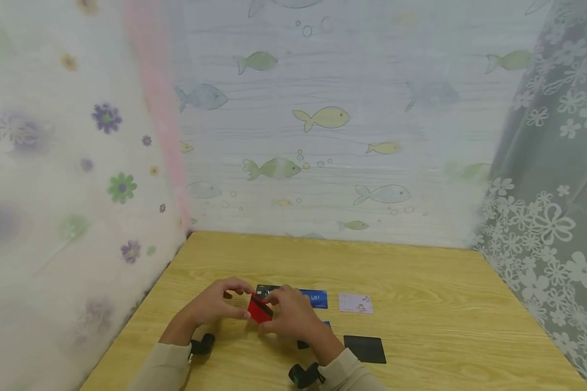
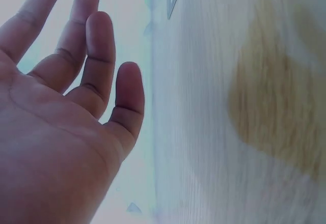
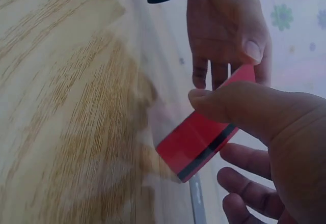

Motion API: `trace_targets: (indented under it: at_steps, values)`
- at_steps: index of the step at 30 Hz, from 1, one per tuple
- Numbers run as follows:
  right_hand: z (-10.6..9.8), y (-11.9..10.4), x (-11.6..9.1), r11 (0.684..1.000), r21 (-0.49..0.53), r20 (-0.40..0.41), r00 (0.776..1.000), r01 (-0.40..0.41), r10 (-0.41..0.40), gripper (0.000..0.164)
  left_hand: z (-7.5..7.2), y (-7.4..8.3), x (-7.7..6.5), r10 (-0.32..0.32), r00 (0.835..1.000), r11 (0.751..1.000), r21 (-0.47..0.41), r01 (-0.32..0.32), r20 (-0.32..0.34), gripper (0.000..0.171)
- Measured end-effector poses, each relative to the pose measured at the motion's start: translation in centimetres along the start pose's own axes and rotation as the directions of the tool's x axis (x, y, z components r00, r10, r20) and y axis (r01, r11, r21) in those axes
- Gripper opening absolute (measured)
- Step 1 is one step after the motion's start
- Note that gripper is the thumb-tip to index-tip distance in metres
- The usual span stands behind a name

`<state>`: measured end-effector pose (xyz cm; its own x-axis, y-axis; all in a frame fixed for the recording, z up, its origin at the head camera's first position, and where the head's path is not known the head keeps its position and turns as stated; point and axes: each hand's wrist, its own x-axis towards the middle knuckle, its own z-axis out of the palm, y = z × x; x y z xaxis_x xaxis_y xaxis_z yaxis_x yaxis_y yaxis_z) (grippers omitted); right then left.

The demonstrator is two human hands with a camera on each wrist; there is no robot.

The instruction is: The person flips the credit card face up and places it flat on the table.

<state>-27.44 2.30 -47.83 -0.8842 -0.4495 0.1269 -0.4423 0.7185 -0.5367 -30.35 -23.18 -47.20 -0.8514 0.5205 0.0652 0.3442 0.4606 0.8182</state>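
One wood-grain table (image 1: 430, 293), fish-print backdrop (image 1: 332, 182).

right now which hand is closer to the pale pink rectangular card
Right. The right hand is left of the pale pink card, not touching it; the left hand is farther left, beyond the red black-striped rectangular card.

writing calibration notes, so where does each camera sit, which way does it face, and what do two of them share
Head: worn on the head, facing forward and down at the yellow wood-grain table; bare left hand, bare right hand and beige fabric sleeves show.
Left wrist: on that wrist, facing along the left palm and fingers, table alongside; only the left hand shows.
Right wrist: on that wrist, facing the thin red card with a black stripe; both hands show.
Shared: head and right wrist both see the card.
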Motion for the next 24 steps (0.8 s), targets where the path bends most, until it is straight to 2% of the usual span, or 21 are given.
trace_targets:
  at_steps: [5,12,15,20,24]
  values:
    - [0.14,-0.24,0.32,0.996,0.080,-0.036,0.999,0.027,-0.024,0.046,0.14,0.28,0.06,0.018,1.000,1.000,-0.017,-0.019,-0.017,0.050]
    - [0.22,-0.64,0.66,0.984,0.180,-0.049,0.999,0.012,-0.004,0.043,0.44,0.57,-0.07,0.022,0.999,0.998,-0.050,-0.024,-0.032,0.045]
    - [0.10,-0.78,0.63,0.977,0.214,-0.050,0.999,0.017,-0.006,0.044,0.50,0.49,-0.05,0.031,0.999,0.998,-0.053,-0.033,-0.028,0.050]
    - [-0.25,-0.97,0.48,0.942,0.336,-0.052,0.999,0.028,-0.011,0.047,0.55,0.26,0.06,0.042,0.999,0.996,-0.075,-0.039,0.034,0.076]
    - [-0.45,-0.96,0.41,0.899,0.437,-0.049,0.999,0.036,-0.016,0.047,0.68,0.14,0.14,0.025,0.997,0.996,-0.088,-0.019,0.079,0.077]
